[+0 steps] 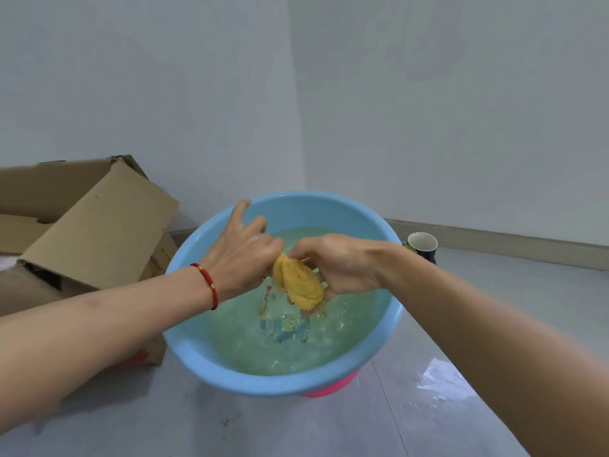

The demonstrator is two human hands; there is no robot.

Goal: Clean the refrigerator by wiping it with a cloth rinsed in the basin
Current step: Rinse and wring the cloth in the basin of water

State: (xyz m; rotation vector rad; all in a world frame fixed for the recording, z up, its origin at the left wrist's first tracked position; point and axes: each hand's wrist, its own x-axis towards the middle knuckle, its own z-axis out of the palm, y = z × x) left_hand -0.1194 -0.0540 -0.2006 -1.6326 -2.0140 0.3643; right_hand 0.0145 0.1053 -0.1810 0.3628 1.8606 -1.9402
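Grey floor carries the blue basin [333, 202] of water; left hand [242, 255] and right hand [339, 263] grip the bunched yellow cloth [298, 283], wringing; refrigerator unseen, wiping remains

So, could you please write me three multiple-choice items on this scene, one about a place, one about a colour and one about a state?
1. Where is the cup?
A. on the floor behind the basin's right side
B. inside the cardboard box
C. floating in the water

2. What colour is the cloth?
A. white
B. yellow
C. green

3. How is the cloth held?
A. spread flat on the floor
B. draped over the basin's rim
C. bunched and twisted between both hands above the water

Answers:
1 A: the cup stands on the floor past the basin.
2 B: the cloth is yellow.
3 C: the left hand and right hand each grip an end, and the water splashes beneath.
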